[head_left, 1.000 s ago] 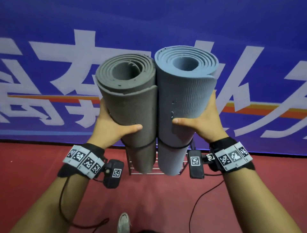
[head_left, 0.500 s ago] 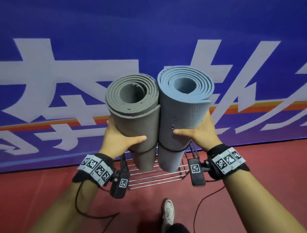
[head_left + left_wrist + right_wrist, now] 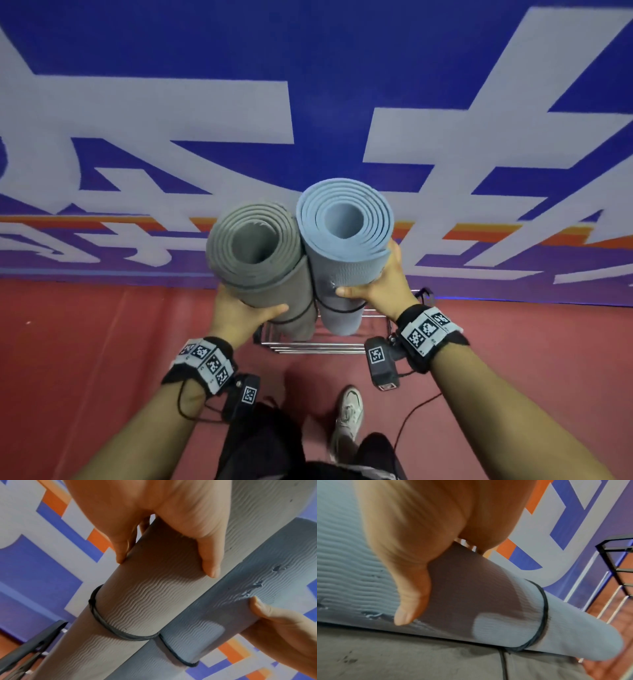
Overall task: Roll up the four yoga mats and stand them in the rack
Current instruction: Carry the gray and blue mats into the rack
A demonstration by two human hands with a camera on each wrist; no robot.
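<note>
Two rolled mats stand upright side by side over the metal rack [image 3: 329,346]. My left hand [image 3: 239,308] grips the grey mat [image 3: 260,253] around its middle, thumb across the front. My right hand [image 3: 373,287] grips the blue mat [image 3: 342,240] the same way. Each roll has a dark elastic band [image 3: 109,627] around it below my hands. In the left wrist view my left hand [image 3: 164,534] wraps the grey mat [image 3: 137,595], and the blue mat [image 3: 223,615] lies against it. The right wrist view shows my right hand [image 3: 412,561] on the blue mat [image 3: 505,622], with the rack [image 3: 618,569] beyond. Whether the lower ends of the mats touch the rack is hidden.
A blue wall banner [image 3: 308,102] with large white characters stands right behind the rack. The floor [image 3: 85,359] is red. My shoe [image 3: 349,414] is on the floor in front of the rack, and a cable [image 3: 411,418] trails beside it.
Both mats have come down and away from my head, toward the rack, with both grips unchanged. My view has tilted downward, so my legs and more floor now show.
</note>
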